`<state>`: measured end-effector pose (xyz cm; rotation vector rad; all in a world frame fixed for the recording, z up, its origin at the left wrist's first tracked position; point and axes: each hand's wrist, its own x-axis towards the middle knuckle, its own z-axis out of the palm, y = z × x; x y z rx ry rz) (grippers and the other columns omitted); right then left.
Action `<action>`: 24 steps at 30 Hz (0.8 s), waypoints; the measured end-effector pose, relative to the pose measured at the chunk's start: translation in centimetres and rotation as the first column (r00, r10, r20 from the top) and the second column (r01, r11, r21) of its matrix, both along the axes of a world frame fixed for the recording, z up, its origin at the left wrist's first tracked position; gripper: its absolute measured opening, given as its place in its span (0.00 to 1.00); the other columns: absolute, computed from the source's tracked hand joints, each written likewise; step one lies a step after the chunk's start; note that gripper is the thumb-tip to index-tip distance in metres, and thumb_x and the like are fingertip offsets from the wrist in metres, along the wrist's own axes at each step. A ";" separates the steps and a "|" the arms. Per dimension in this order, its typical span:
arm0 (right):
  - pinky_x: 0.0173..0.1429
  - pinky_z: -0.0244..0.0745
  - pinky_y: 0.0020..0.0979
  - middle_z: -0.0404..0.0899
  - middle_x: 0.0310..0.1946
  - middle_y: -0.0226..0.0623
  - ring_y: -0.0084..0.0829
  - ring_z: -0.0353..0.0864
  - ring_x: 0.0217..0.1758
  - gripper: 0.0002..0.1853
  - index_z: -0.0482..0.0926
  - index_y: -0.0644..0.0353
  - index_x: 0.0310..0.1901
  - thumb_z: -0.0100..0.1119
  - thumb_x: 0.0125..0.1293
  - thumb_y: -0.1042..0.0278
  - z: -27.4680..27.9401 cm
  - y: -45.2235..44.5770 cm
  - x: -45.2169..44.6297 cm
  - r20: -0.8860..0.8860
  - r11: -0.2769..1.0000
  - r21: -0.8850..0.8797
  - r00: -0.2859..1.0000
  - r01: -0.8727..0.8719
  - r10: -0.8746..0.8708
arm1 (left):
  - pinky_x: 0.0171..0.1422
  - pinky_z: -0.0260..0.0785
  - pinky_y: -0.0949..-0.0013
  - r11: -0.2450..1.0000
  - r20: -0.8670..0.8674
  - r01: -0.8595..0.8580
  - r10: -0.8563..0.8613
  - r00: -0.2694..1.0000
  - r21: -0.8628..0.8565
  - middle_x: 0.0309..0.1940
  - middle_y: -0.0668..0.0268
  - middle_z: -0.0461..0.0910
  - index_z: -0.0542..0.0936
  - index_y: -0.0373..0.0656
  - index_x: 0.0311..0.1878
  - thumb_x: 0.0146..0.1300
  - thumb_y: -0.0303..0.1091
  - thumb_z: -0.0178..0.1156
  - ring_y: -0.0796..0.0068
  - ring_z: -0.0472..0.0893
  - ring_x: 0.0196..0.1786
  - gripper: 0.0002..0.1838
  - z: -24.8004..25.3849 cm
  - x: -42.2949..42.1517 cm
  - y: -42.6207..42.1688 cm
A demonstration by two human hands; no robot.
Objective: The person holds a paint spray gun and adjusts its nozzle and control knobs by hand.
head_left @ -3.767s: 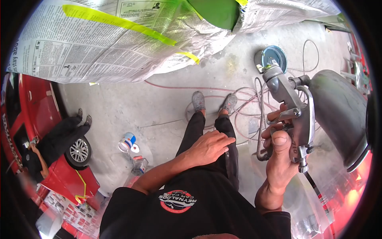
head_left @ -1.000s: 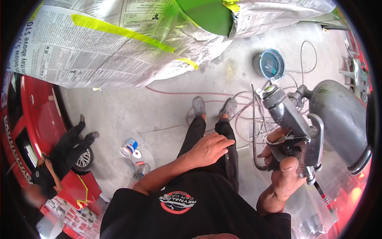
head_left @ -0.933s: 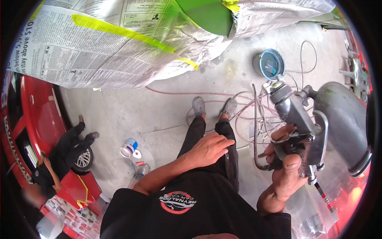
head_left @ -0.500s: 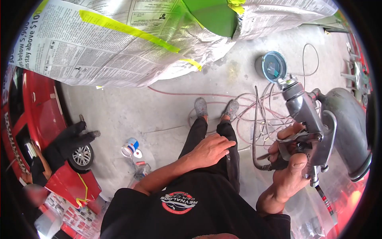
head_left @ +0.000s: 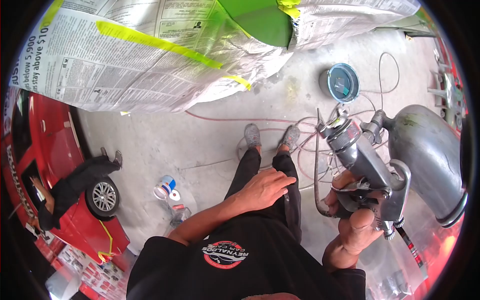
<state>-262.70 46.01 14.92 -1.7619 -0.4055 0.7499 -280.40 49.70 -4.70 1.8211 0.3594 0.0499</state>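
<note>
My right hand [head_left: 357,217] is wrapped around the handle of a metal spray gun [head_left: 362,162], near its trigger. The gun is held up on the right, its nozzle end pointing up and left. A large grey paint cup [head_left: 427,157] is attached at its side, and a dark hose [head_left: 316,175] curves beside the grip. In front of my waist rests my left hand [head_left: 267,189], back upward, with nothing in it and its fingers loosely stretched and apart.
Newspaper masking [head_left: 145,65] with yellow tape surrounds a green painted panel [head_left: 265,22] ahead. A blue bucket [head_left: 326,82] and a coiled air hose [head_left: 300,145] lie on the floor. At left, a co-worker [head_left: 75,187] stands by a red car [head_left: 55,130]; a paint can [head_left: 164,187] is nearby.
My right hand has swung the spray gun leftward, turning its nozzle end further left, and the cup has tilted along. My left hand stays put. The co-worker's arm has shifted slightly.
</note>
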 end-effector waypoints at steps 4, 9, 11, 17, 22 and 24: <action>0.25 0.71 0.23 0.81 0.40 0.46 0.28 0.81 0.26 0.49 0.72 0.70 0.61 0.67 0.60 0.25 -0.5 0.1 -0.1 0.062 0.997 0.002 0.995 0.083 -0.083 | 0.58 0.71 0.54 1.000 -0.007 0.001 -0.001 1.000 -0.001 0.45 0.60 0.82 0.80 0.40 0.59 0.65 0.27 0.65 0.56 0.80 0.51 0.19 0.0 0.1 0.0; 0.26 0.71 0.22 0.81 0.44 0.45 0.26 0.81 0.29 0.49 0.71 0.70 0.64 0.65 0.61 0.26 -1.3 -0.7 0.7 0.070 0.993 -0.013 0.991 0.117 -0.116 | 0.58 0.72 0.55 1.000 -0.021 0.010 -0.010 1.000 -0.011 0.44 0.60 0.83 0.81 0.40 0.60 0.65 0.27 0.65 0.56 0.80 0.50 0.19 -0.1 0.1 -0.1; 0.32 0.73 0.23 0.82 0.46 0.45 0.25 0.81 0.32 0.52 0.70 0.71 0.65 0.68 0.59 0.25 -1.3 -1.2 0.9 -0.025 0.994 -0.041 0.994 0.106 -0.107 | 0.57 0.72 0.55 1.000 -0.024 0.017 -0.018 1.000 -0.008 0.44 0.60 0.83 0.81 0.40 0.60 0.65 0.27 0.66 0.56 0.80 0.50 0.19 -0.3 0.1 -0.1; 0.42 0.72 0.25 0.85 0.41 0.35 0.19 0.74 0.36 0.34 0.79 0.75 0.58 0.79 0.62 0.54 -3.2 -4.6 1.9 -0.072 1.000 0.012 0.997 -0.019 0.020 | 0.56 0.73 0.55 0.999 0.019 -0.016 0.015 1.000 0.043 0.44 0.59 0.83 0.83 0.41 0.53 0.64 0.28 0.65 0.54 0.81 0.49 0.15 0.6 1.5 0.2; 0.60 0.77 0.37 0.85 0.55 0.53 0.42 0.85 0.55 0.32 0.79 0.72 0.61 0.75 0.64 0.56 -5.4 -10.5 3.6 0.117 0.963 -0.241 0.981 -0.120 0.152 | 0.53 0.74 0.56 0.999 0.009 0.019 -0.020 1.000 0.047 0.40 0.57 0.84 0.84 0.38 0.45 0.66 0.28 0.64 0.53 0.82 0.46 0.07 0.5 3.2 1.7; 0.54 0.78 0.36 0.86 0.44 0.49 0.37 0.84 0.45 0.33 0.79 0.72 0.61 0.75 0.63 0.54 -6.6 -13.6 4.8 0.241 0.912 -0.400 0.950 -0.087 0.196 | 0.51 0.74 0.57 0.996 -0.022 0.058 -0.056 0.998 0.073 0.38 0.58 0.84 0.84 0.38 0.43 0.67 0.29 0.64 0.54 0.82 0.44 0.05 0.5 4.7 2.3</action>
